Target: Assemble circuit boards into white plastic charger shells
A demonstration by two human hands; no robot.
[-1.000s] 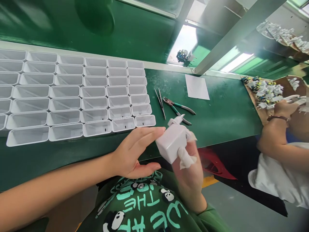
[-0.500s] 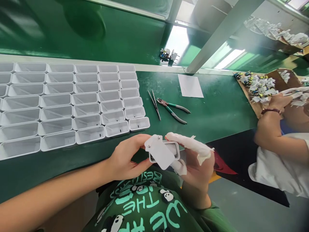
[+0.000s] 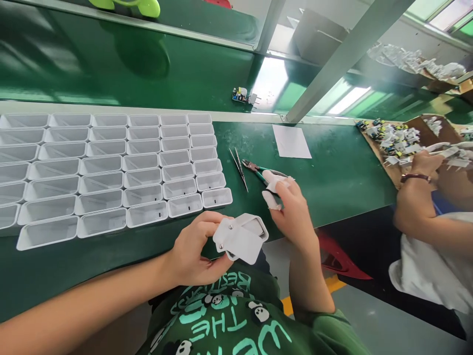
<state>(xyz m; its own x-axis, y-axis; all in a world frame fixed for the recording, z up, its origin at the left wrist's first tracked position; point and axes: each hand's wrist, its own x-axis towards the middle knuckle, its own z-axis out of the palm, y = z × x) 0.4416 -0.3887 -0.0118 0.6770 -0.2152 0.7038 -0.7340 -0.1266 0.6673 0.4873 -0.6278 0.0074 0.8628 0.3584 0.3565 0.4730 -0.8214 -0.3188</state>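
Note:
My left hand (image 3: 201, 249) is closed on a white plastic case (image 3: 242, 239). A flat white plate with two round metal pins covers much of its opening, set askew. My right hand (image 3: 291, 204), with white wraps on its fingers, is over the cutting pliers (image 3: 253, 166) on the bench. Its thumb and forefinger are apart at the green-and-grey handles, which they partly hide. Metal tweezers (image 3: 238, 168) lie just left of the pliers.
Rows of open white plastic cases (image 3: 142, 161) stand on the green bench at left. A white paper sheet (image 3: 291, 141) lies behind the pliers. A small circuit board with plug (image 3: 244, 95) sits at the back. At right, a co-worker's hand (image 3: 426, 162) is by a box of parts (image 3: 399, 140).
My right hand has left the white case and moved up to the pliers' handles. The left hand keeps the case, now turned slightly. The view has tilted up a little.

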